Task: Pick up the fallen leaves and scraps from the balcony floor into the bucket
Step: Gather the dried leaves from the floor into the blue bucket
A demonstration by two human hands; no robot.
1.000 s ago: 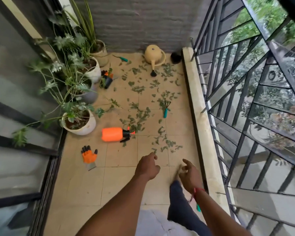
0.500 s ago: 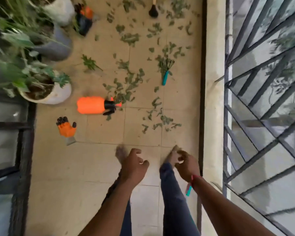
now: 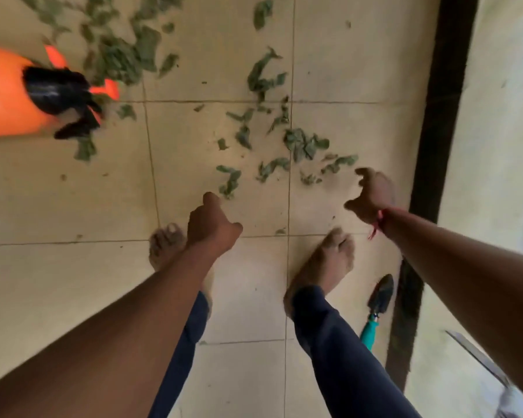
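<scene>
The left hand [image 3: 212, 224] and right hand [image 3: 372, 196] both hang empty just short of the nearest fallen leaves [image 3: 302, 144], which lie scattered on the tiled balcony floor [image 3: 73, 191] in front of the bare feet. The likely trouble from here is a poor grab. The scraps look thin, dry and flat against the tile, so fingers coming down from above may slide over them or crumble them into smaller bits. Small flecks between the bigger pieces could easily be missed. No bucket shows in this view, so a handful would have to be carried out of sight, and loose pieces may drop on the way. As for pose, both arms stretch forward and down. The left hand is loosely curled with the thumb out to the side and its knuckles close to one leaf. The right hand is clawed, fingers apart and bent, its tips near the small leaves by the tile joint, and a red thread [image 3: 376, 224] hangs at the wrist. Further out, an orange spray bottle [image 3: 9, 92] lies on its side to the left among thicker leaf litter. A trowel [image 3: 378, 303] with a teal handle lies beside the right foot [image 3: 326, 260], near the dark strip [image 3: 438, 116] along the ledge.
</scene>
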